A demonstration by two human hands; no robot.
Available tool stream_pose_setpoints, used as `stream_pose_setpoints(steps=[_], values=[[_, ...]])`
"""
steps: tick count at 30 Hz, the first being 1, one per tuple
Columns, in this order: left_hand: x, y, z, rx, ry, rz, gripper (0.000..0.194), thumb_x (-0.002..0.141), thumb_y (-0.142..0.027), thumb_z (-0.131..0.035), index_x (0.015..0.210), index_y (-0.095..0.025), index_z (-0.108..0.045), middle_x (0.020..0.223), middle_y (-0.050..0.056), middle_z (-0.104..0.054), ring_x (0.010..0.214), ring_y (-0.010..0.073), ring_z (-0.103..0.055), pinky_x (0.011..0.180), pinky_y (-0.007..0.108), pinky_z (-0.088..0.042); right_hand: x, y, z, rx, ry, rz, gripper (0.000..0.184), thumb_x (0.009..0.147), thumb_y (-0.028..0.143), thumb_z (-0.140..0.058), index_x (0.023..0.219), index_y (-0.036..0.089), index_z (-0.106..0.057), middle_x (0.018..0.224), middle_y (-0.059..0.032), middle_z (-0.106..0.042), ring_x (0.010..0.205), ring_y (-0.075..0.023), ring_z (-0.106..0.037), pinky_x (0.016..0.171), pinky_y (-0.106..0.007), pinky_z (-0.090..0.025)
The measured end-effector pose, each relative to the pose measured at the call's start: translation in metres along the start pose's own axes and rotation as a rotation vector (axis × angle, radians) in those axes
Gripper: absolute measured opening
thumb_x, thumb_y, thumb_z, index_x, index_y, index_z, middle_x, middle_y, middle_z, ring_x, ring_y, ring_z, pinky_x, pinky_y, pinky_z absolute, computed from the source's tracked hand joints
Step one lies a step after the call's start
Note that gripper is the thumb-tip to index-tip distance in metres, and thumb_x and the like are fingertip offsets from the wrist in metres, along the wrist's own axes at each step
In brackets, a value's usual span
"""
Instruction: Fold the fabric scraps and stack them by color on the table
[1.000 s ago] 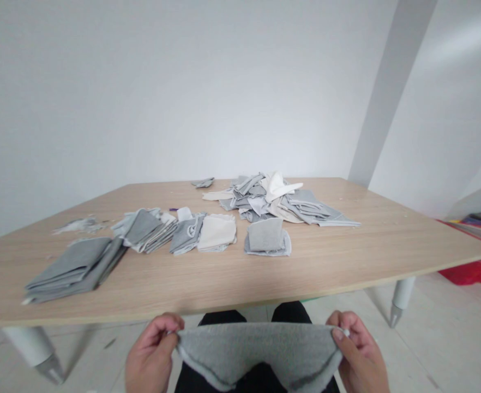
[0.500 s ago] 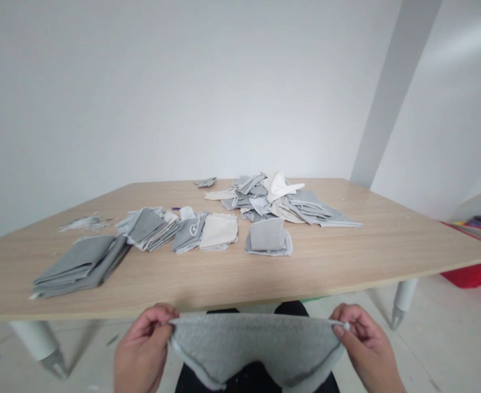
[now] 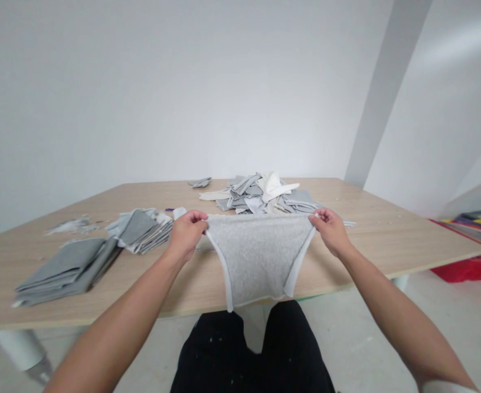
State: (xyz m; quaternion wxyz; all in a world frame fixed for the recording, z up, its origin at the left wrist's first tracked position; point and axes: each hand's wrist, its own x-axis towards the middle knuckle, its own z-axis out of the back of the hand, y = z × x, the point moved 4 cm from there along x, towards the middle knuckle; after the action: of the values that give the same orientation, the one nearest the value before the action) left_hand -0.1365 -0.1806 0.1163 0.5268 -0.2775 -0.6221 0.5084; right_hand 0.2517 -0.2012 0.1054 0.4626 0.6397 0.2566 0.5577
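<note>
A light grey fabric piece [image 3: 263, 254] with paler edging hangs stretched between my hands, wide at the top and narrower toward the bottom. My left hand [image 3: 188, 233] pinches its upper left corner, thumb against fingers. At the upper right corner my right hand [image 3: 330, 230] grips in the same way. The cloth hangs over the table's front edge, its lower end near my dark-trousered knees. It hides part of the table and the small folded pieces behind it.
On the wooden table [image 3: 347, 256], a loose heap of grey and cream cloth [image 3: 257, 194] lies at the back. Folded grey cloth [image 3: 60, 267] and a stack of smaller pieces [image 3: 140, 229] lie at left. White scraps [image 3: 73, 225] are nearby. A red container [image 3: 465, 267] stands on the floor at right.
Both hands have risen and moved forward from below the table edge to above the table, carrying the grey fabric piece. It now hangs open lengthwise. The view has shifted slightly.
</note>
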Motion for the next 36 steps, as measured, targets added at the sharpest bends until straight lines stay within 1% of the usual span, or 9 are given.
stream_pose_setpoints(steps=[7,13,16,19,25,28,30,33,36], values=[[0.013,-0.004,-0.009,0.074,0.007,-0.119,0.023,0.054,-0.015,-0.061,0.077,-0.015,-0.064,0.060,-0.004,-0.055,0.052,0.0086,-0.045,0.050,0.019,-0.032,0.017,0.004,0.014,0.014,-0.023,0.059,0.034,0.068,0.044,-0.070,0.081,0.017,-0.056,0.061,0.0052,-0.048,0.053,-0.0084,-0.039,0.050,-0.022,-0.030],[0.014,-0.014,-0.029,-0.015,0.047,-0.025,0.022,0.053,-0.012,-0.056,0.074,-0.014,-0.062,0.057,-0.004,-0.053,0.049,0.0083,-0.045,0.048,0.019,-0.031,0.022,0.032,0.018,0.011,-0.086,0.070,0.027,0.071,0.040,-0.066,0.080,0.017,-0.056,0.062,0.0044,-0.049,0.052,-0.0083,-0.040,0.049,-0.022,-0.030],[0.013,-0.011,-0.041,-0.003,0.078,0.022,0.019,0.052,-0.011,-0.053,0.069,-0.014,-0.060,0.053,-0.004,-0.052,0.047,0.0087,-0.045,0.046,0.020,-0.029,0.027,0.033,0.019,-0.066,-0.107,0.102,0.024,0.074,0.038,-0.061,0.083,0.016,-0.058,0.063,0.0034,-0.051,0.053,-0.0088,-0.041,0.049,-0.021,-0.030],[0.013,0.002,-0.054,0.025,0.110,0.090,0.018,0.050,-0.009,-0.052,0.065,-0.014,-0.059,0.052,-0.004,-0.051,0.046,0.0087,-0.045,0.045,0.020,-0.030,0.034,0.005,0.018,-0.263,-0.142,0.033,0.024,0.077,0.036,-0.055,0.084,0.013,-0.061,0.061,0.0025,-0.052,0.053,-0.0095,-0.042,0.048,-0.021,-0.029],[0.008,0.039,-0.078,0.057,0.165,0.214,0.010,0.050,-0.009,-0.055,0.059,-0.015,-0.056,0.047,-0.004,-0.048,0.042,0.0085,-0.044,0.045,0.020,-0.030,0.025,-0.083,0.006,-0.519,-0.025,-0.145,0.022,0.074,0.027,-0.051,0.058,0.013,-0.059,0.045,0.0008,-0.049,0.048,-0.0134,-0.047,0.051,-0.026,-0.036],[0.001,0.046,-0.084,0.071,0.192,0.226,0.008,0.052,-0.011,-0.055,0.059,-0.015,-0.056,0.044,-0.005,-0.045,0.040,0.0081,-0.041,0.044,0.020,-0.027,0.015,-0.100,0.003,-0.586,0.007,-0.130,0.019,0.074,0.024,-0.052,0.065,0.012,-0.063,0.057,-0.0067,-0.061,0.060,-0.0195,-0.057,0.062,-0.032,-0.044],[-0.004,0.043,-0.088,0.081,0.211,0.202,0.012,0.052,-0.011,-0.054,0.062,-0.015,-0.059,0.045,-0.005,-0.048,0.041,0.0086,-0.042,0.044,0.020,-0.027,0.008,-0.097,-0.001,-0.612,0.016,-0.089,0.022,0.075,0.024,-0.053,0.086,0.010,-0.067,0.084,-0.0142,-0.069,0.082,-0.0246,-0.062,0.077,-0.036,-0.046],[-0.012,0.029,-0.095,0.105,0.231,0.140,0.019,0.054,-0.010,-0.051,0.068,-0.015,-0.064,0.051,-0.002,-0.054,0.047,0.0103,-0.046,0.048,0.020,-0.030,-0.009,-0.069,-0.019,-0.628,0.060,0.047,0.039,0.082,0.028,-0.051,0.116,0.011,-0.060,0.123,-0.0173,-0.060,0.115,-0.0270,-0.053,0.097,-0.039,-0.039],[-0.020,0.016,-0.105,0.140,0.228,0.080,0.021,0.055,-0.009,-0.052,0.070,-0.014,-0.067,0.058,0.000,-0.060,0.054,0.0121,-0.050,0.051,0.021,-0.031,-0.045,-0.025,-0.054,-0.649,0.292,0.298,0.037,0.093,0.035,-0.039,0.116,0.015,-0.060,0.117,-0.0136,-0.064,0.111,-0.0257,-0.056,0.097,-0.040,-0.040]])
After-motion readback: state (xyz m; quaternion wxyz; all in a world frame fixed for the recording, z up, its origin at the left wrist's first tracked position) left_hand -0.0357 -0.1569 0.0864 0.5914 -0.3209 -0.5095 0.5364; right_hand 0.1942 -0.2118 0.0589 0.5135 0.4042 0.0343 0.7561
